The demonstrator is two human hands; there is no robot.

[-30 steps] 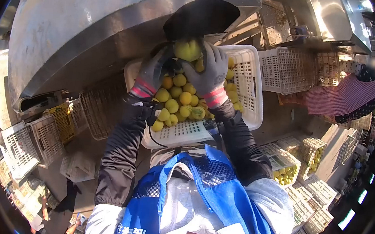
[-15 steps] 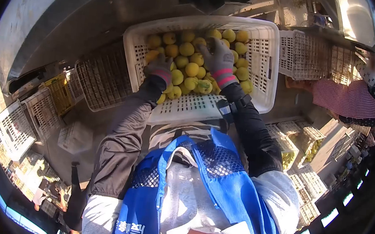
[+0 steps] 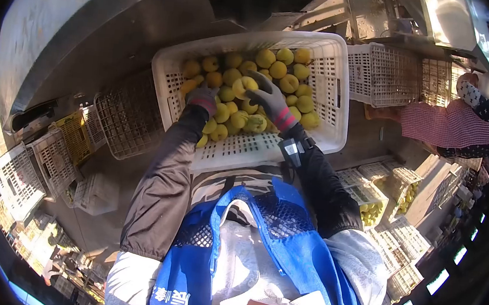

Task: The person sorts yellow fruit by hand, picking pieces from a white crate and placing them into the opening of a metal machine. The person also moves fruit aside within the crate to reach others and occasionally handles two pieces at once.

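Observation:
A white plastic crate (image 3: 344,97) in front of me holds many round yellow, peach-like fruits (image 3: 289,84). My right hand (image 3: 270,96), in a grey glove with a pink cuff, grips one yellow fruit (image 3: 244,86) between thumb and fingers, raised over the pile. My left hand (image 3: 202,98), gloved the same way, is low among the fruit at the crate's left side. Its fingers are curled and mostly hidden, so what they hold, if anything, does not show. An orange-tinted fruit (image 3: 188,86) lies just beside it.
A curved metal surface (image 3: 79,31) rises behind and left of the crate. A dark slatted crate (image 3: 127,118) stands to the left, white crates (image 3: 384,75) to the right. Crates with fruit (image 3: 371,209) stand lower right. A person in a checked garment (image 3: 450,128) is at the far right.
My right hand has drawn back left and down from the far part of the pile, and a yellow fruit now shows in its grip. My left hand stays at the left side.

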